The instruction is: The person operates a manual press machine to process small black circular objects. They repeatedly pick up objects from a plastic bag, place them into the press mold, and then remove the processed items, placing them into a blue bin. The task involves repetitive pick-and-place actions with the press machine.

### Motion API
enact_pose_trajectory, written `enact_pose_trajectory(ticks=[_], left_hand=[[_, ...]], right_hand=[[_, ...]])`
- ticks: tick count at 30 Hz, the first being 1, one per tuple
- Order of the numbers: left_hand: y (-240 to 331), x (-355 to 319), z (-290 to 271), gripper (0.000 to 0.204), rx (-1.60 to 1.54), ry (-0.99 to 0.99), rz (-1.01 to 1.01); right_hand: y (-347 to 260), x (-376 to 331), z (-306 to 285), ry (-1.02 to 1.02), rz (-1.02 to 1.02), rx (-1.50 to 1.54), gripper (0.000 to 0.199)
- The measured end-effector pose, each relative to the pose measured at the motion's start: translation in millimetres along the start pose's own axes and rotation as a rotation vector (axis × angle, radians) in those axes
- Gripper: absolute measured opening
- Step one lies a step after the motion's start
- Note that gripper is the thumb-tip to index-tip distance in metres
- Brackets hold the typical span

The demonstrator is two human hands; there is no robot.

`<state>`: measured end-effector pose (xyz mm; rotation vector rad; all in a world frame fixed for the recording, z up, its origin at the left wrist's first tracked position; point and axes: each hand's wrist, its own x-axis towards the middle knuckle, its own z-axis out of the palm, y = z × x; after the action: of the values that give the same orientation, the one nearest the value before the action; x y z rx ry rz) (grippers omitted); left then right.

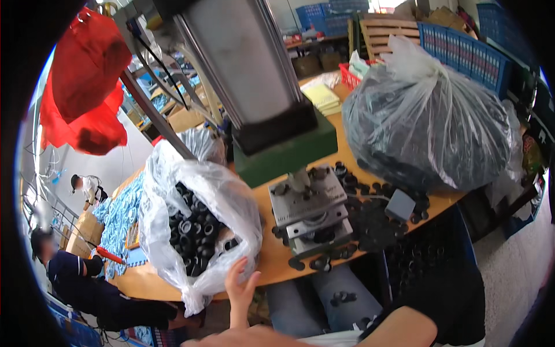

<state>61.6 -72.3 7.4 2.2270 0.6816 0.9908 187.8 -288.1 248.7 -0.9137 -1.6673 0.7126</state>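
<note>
My left hand (240, 286) is raised at the table's near edge, fingers spread and nothing visible in it. Just beyond it stands a clear plastic bag (231, 191), its mouth open on many black ring-shaped parts (196, 231). A blurred stretch of skin at the lower edge may belong to my right arm (407, 328), which enters at the lower right; my right hand's fingers cannot be made out. Right of the bag, a press with a green head (289, 153) stands over a metal fixture (306, 199). Loose black parts (376, 222) surround the fixture.
A large tied bag of dark parts (428, 121) and a grey-blue block (399, 206) are on the wooden table (272, 266). Small black parts lie on my lap (343, 298). At right sits a crate of black parts (416, 257). Other people (75, 277) are at left.
</note>
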Motion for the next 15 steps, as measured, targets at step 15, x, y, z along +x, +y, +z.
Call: enact_pose_trajectory(ticks=[15], left_hand=[[-37, 2, -77, 0.017, 0.172, 0.277, -0.043]], right_hand=[[-24, 23, 4, -0.253, 0.325, 0.304, 0.043]])
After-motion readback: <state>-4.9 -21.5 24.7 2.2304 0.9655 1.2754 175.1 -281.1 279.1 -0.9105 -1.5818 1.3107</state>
